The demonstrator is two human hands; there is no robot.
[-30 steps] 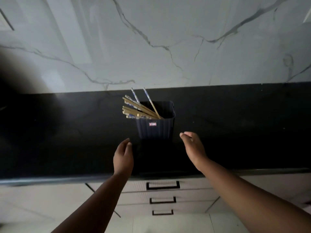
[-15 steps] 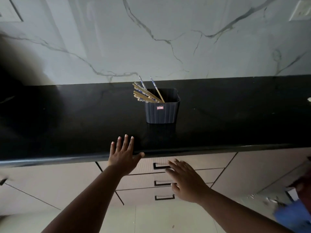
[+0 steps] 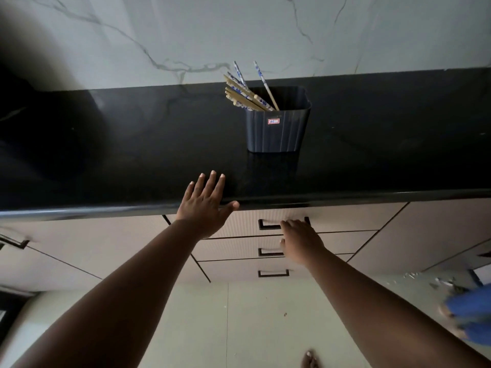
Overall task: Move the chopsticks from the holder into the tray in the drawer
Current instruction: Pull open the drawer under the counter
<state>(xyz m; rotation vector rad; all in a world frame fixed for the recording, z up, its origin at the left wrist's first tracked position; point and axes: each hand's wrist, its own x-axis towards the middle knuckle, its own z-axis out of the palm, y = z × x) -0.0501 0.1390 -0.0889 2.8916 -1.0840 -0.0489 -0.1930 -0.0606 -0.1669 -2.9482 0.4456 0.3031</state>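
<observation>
Reaching up from the bottom of the frame, two bare forearms cross a pale tiled floor (image 3: 252, 314), where a bare toe shows at the lower edge. The right hand (image 3: 300, 240), right of centre, lies against the handle (image 3: 268, 224) of the top drawer (image 3: 345, 220) in a stack of three; its fingers curl at the handle bar, but whether they have closed around it cannot be told from this angle. That drawer's front is flush with the neighbouring cabinet fronts, so the tray inside is out of sight. The left hand (image 3: 206, 205), near the middle of the frame, is spread flat with fingers splayed, palm down on the rounded front edge of the black countertop (image 3: 119, 155), holding nothing. Further back on the counter, above and right of the left hand and well apart from it, stands a dark ribbed holder (image 3: 277, 131) with a small red label. The chopsticks (image 3: 247, 94) are all in it, leaning toward the upper left, some plain wood and some patterned blue and white. Behind rises a white marble wall (image 3: 212, 30) with grey veins.
</observation>
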